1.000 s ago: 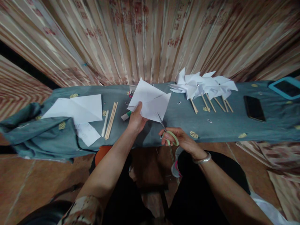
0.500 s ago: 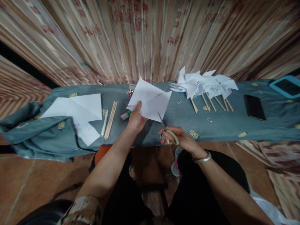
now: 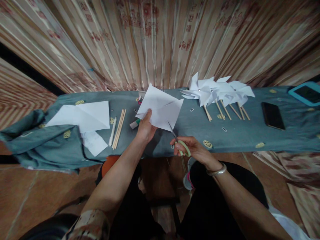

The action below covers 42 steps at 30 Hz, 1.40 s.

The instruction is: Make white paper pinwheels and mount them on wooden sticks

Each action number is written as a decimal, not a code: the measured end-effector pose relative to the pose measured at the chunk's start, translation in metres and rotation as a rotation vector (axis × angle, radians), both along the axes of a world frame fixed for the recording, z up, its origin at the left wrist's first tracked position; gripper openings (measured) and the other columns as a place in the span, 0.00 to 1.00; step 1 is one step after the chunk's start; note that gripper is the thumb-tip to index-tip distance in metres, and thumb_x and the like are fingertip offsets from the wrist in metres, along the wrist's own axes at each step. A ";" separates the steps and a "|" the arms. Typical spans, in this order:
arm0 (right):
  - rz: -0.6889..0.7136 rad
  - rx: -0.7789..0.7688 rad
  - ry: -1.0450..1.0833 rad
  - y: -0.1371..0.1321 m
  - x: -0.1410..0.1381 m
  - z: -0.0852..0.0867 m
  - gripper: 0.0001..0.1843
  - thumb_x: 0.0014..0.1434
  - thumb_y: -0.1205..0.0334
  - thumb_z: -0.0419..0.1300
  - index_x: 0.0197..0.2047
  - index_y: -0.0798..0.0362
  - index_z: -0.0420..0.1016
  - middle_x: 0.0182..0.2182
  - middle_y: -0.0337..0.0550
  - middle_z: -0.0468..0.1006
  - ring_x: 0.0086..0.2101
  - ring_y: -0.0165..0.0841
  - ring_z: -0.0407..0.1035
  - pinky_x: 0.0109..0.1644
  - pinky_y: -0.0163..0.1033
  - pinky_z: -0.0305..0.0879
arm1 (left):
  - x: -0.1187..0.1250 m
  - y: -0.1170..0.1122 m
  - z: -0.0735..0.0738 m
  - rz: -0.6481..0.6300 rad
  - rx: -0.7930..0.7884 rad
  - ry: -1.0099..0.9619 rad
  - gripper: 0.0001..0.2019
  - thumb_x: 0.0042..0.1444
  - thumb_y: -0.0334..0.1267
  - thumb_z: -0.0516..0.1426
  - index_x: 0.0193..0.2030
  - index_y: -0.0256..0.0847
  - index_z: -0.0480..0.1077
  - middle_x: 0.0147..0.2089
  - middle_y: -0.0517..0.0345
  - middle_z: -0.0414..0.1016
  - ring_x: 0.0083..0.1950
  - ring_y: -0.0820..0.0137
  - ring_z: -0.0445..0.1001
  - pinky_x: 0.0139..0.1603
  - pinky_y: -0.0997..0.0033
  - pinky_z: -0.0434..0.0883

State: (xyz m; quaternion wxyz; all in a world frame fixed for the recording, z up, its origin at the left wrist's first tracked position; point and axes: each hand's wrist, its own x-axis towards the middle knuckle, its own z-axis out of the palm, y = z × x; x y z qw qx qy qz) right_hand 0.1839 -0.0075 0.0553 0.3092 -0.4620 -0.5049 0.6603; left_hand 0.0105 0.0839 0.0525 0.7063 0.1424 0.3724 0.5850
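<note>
A square sheet of white paper [image 3: 162,105] is pinched in my left hand [image 3: 146,128], thumb on top and the other fingers beneath. Slits run inward from its right and left sides. My right hand [image 3: 191,148] grips a pair of scissors [image 3: 184,148] with pale green handles. Their blades reach the lower right edge of the paper, near its bottom corner. Partly behind the paper, a small glue-stick-like tube [image 3: 134,124] with a green band lies on the cloth.
Several white paper pinwheels [image 3: 217,90] on wooden sticks lie right of the paper. Farther right are a phone [image 3: 273,115] and a blue-framed device [image 3: 307,94]. To the left lie wooden sticks [image 3: 119,129], a white pen [image 3: 112,131] and more white paper [image 3: 93,115] on the grey-green cloth [image 3: 240,133].
The scissors' blades have shifted slightly along the paper's lower corner and look closer together. My left hand keeps its hold on the paper. The whole view has shifted slightly.
</note>
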 end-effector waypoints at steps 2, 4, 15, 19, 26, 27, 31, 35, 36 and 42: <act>-0.005 -0.009 0.005 0.000 0.000 -0.001 0.25 0.50 0.39 0.67 0.36 0.55 0.76 0.22 0.37 0.74 0.23 0.25 0.66 0.27 0.32 0.62 | 0.000 0.000 0.000 0.003 -0.004 -0.011 0.10 0.63 0.36 0.56 0.49 0.36 0.71 0.37 0.55 0.81 0.41 0.68 0.80 0.50 0.68 0.75; -0.012 -0.019 0.005 0.000 0.000 -0.002 0.25 0.50 0.39 0.68 0.36 0.55 0.76 0.22 0.36 0.74 0.22 0.25 0.66 0.26 0.31 0.62 | 0.000 0.000 0.000 0.007 -0.004 -0.018 0.09 0.64 0.35 0.55 0.49 0.36 0.71 0.35 0.56 0.81 0.39 0.69 0.80 0.50 0.68 0.75; -0.057 -0.066 -0.006 0.003 -0.001 -0.009 0.26 0.44 0.41 0.72 0.35 0.54 0.76 0.20 0.35 0.75 0.20 0.24 0.66 0.25 0.31 0.62 | 0.000 0.000 0.002 0.014 -0.010 -0.034 0.10 0.65 0.34 0.54 0.50 0.36 0.71 0.33 0.57 0.80 0.39 0.68 0.80 0.50 0.66 0.76; -0.058 -0.078 0.002 0.003 -0.001 -0.004 0.26 0.44 0.41 0.72 0.36 0.55 0.77 0.21 0.36 0.75 0.21 0.24 0.67 0.26 0.31 0.64 | 0.004 -0.003 0.003 0.016 -0.022 -0.014 0.10 0.65 0.33 0.53 0.50 0.36 0.72 0.35 0.57 0.81 0.41 0.68 0.80 0.52 0.67 0.75; -0.069 -0.039 -0.004 0.003 -0.001 -0.002 0.26 0.46 0.40 0.71 0.37 0.54 0.78 0.21 0.36 0.76 0.21 0.24 0.66 0.25 0.31 0.62 | 0.008 -0.009 0.003 -0.002 -0.040 0.004 0.11 0.65 0.33 0.53 0.50 0.35 0.72 0.34 0.57 0.81 0.35 0.71 0.79 0.47 0.72 0.76; -0.073 -0.044 0.003 0.003 -0.002 -0.003 0.26 0.45 0.40 0.71 0.36 0.54 0.78 0.21 0.36 0.75 0.21 0.24 0.66 0.25 0.31 0.63 | 0.008 -0.008 0.003 -0.001 -0.044 0.005 0.11 0.64 0.33 0.53 0.50 0.35 0.72 0.34 0.58 0.80 0.34 0.72 0.79 0.47 0.72 0.76; -0.086 -0.050 0.027 0.003 -0.002 -0.006 0.25 0.45 0.42 0.72 0.35 0.54 0.78 0.20 0.36 0.75 0.21 0.24 0.67 0.25 0.31 0.63 | 0.007 -0.008 0.003 -0.002 -0.061 0.018 0.11 0.63 0.35 0.56 0.50 0.36 0.72 0.35 0.57 0.81 0.34 0.72 0.78 0.46 0.71 0.76; -0.099 -0.075 0.035 0.004 -0.003 -0.008 0.24 0.42 0.42 0.73 0.33 0.54 0.78 0.20 0.35 0.75 0.21 0.24 0.66 0.26 0.31 0.64 | 0.006 -0.008 0.003 -0.012 -0.067 0.037 0.11 0.62 0.36 0.57 0.50 0.38 0.72 0.37 0.57 0.81 0.37 0.70 0.79 0.47 0.71 0.76; -0.104 -0.082 0.033 0.004 -0.003 -0.008 0.25 0.41 0.42 0.73 0.33 0.53 0.78 0.20 0.35 0.75 0.21 0.24 0.66 0.26 0.31 0.64 | 0.006 -0.008 0.003 -0.012 -0.064 0.037 0.10 0.62 0.36 0.57 0.49 0.38 0.72 0.36 0.57 0.81 0.38 0.70 0.79 0.47 0.71 0.76; -0.096 -0.060 0.002 0.004 -0.002 -0.007 0.26 0.44 0.41 0.72 0.36 0.54 0.78 0.21 0.36 0.76 0.21 0.25 0.67 0.26 0.32 0.64 | 0.009 -0.010 -0.002 -0.022 -0.020 0.033 0.10 0.64 0.34 0.54 0.49 0.35 0.72 0.39 0.54 0.81 0.42 0.69 0.79 0.52 0.70 0.74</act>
